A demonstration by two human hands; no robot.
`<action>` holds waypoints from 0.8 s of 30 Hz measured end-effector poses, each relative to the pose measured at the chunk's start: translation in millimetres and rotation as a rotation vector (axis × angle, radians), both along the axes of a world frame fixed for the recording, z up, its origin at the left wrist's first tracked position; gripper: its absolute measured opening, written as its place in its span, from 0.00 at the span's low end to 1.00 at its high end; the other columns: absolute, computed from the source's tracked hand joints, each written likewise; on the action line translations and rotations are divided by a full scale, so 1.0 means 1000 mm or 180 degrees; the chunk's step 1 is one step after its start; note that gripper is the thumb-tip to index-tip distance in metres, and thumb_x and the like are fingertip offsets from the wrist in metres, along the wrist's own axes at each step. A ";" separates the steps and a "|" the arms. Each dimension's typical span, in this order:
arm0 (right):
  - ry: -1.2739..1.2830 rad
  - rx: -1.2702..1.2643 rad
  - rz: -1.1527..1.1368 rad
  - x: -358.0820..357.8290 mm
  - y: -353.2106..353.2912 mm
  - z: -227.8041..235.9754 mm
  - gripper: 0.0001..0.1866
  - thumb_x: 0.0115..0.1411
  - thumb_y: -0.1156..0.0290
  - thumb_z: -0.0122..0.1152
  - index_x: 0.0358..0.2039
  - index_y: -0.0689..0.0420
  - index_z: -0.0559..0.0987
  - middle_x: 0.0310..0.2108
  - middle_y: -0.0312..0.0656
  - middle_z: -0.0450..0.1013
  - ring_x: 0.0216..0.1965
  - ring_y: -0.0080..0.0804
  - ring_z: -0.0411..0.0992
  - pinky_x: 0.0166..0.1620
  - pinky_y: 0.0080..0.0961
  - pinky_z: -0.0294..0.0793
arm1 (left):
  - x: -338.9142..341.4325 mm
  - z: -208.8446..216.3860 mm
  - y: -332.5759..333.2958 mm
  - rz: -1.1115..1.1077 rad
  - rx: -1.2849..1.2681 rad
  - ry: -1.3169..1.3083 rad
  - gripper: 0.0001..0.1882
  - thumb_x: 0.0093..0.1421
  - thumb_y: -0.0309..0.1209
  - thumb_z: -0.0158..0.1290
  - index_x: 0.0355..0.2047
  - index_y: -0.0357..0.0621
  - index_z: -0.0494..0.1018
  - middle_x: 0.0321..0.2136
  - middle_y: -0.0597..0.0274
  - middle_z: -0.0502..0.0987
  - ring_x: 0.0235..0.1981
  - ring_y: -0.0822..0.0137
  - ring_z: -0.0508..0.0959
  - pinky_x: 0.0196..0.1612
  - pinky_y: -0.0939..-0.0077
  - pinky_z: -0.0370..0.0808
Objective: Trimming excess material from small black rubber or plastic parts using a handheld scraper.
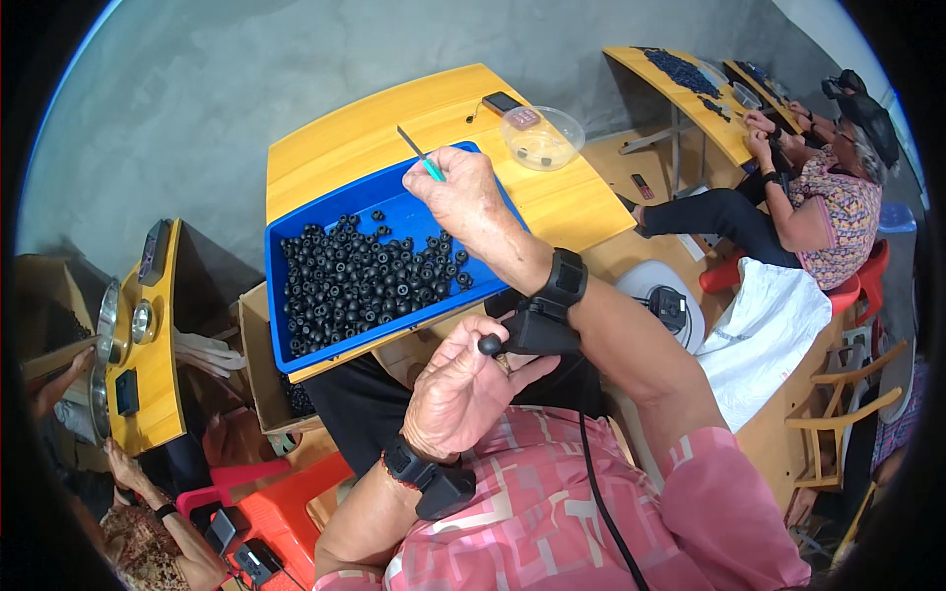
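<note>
My left hand (455, 386) is held close over my lap and pinches a small black round rubber piece (489, 344) between thumb and fingers. My right hand (467, 197) reaches out over the blue tray (279, 295) and grips a thin tool with a teal handle (422, 158), its metal tip pointing up and away. The tray rests on a yellow table (394, 123) and is filled with several small black rubber pieces (363, 281). Both wrists carry black strapped devices.
A clear plastic bowl (542, 138) and a small dark device (501, 102) sit on the far side of the yellow table. Another person (818, 197) works at a yellow table on the right. A cardboard box (258, 364) stands under the tray; a person's hand (133, 473) at lower left.
</note>
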State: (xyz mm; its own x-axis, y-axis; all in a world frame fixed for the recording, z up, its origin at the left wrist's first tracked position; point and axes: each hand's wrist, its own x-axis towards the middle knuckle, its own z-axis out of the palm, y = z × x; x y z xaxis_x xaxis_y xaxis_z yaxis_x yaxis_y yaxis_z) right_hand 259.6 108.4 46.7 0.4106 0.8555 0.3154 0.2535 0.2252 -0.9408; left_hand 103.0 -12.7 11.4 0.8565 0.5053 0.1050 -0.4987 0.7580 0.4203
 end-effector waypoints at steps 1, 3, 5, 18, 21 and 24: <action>-0.0066 0.0025 -0.0091 0.001 0.001 -0.001 0.09 0.57 0.70 0.65 0.31 0.65 0.80 0.19 0.47 0.75 0.22 0.30 0.73 0.28 0.34 0.73 | 0.001 0.003 0.001 -0.0017 0.0099 -0.0125 0.11 0.69 0.38 0.55 0.48 0.49 0.72 0.56 0.56 0.74 0.59 0.51 0.74 0.66 0.39 0.63; -0.0138 0.0048 -0.0174 0.003 -0.004 0.000 0.09 0.57 0.70 0.65 0.30 0.64 0.79 0.20 0.49 0.76 0.22 0.36 0.76 0.29 0.37 0.74 | 0.001 0.006 0.003 0.0013 0.0117 -0.0145 0.11 0.69 0.38 0.54 0.49 0.50 0.71 0.57 0.55 0.74 0.60 0.50 0.73 0.65 0.39 0.63; -0.1503 0.0254 -0.0082 0.000 -0.020 0.001 0.09 0.58 0.69 0.64 0.30 0.63 0.77 0.22 0.53 0.77 0.26 0.51 0.78 0.30 0.45 0.75 | -0.002 0.010 0.003 0.0056 0.0132 -0.0166 0.12 0.70 0.38 0.54 0.49 0.50 0.71 0.57 0.54 0.73 0.60 0.50 0.73 0.65 0.39 0.64; -0.2671 -0.0161 0.0737 -0.029 -0.058 -0.026 0.08 0.57 0.71 0.63 0.34 0.58 0.73 0.23 0.51 0.76 0.29 0.58 0.76 0.31 0.49 0.75 | -0.010 -0.021 -0.030 -0.0092 -0.0771 0.0051 0.13 0.68 0.38 0.54 0.49 0.49 0.72 0.52 0.54 0.76 0.55 0.49 0.76 0.62 0.36 0.68; -0.2291 0.0065 0.0677 -0.037 -0.075 -0.031 0.07 0.58 0.72 0.63 0.35 0.57 0.75 0.25 0.52 0.76 0.31 0.57 0.77 0.32 0.47 0.76 | -0.012 -0.040 -0.027 -0.0166 -0.1120 0.1054 0.14 0.69 0.39 0.52 0.45 0.43 0.74 0.52 0.55 0.77 0.55 0.51 0.75 0.62 0.47 0.69; -0.2084 0.0158 0.0651 -0.032 -0.075 -0.020 0.07 0.57 0.73 0.64 0.35 0.58 0.76 0.24 0.53 0.76 0.30 0.56 0.77 0.31 0.45 0.75 | -0.015 -0.036 -0.019 -0.0282 -0.1072 0.0747 0.15 0.68 0.38 0.53 0.47 0.41 0.74 0.53 0.54 0.76 0.57 0.52 0.74 0.63 0.49 0.68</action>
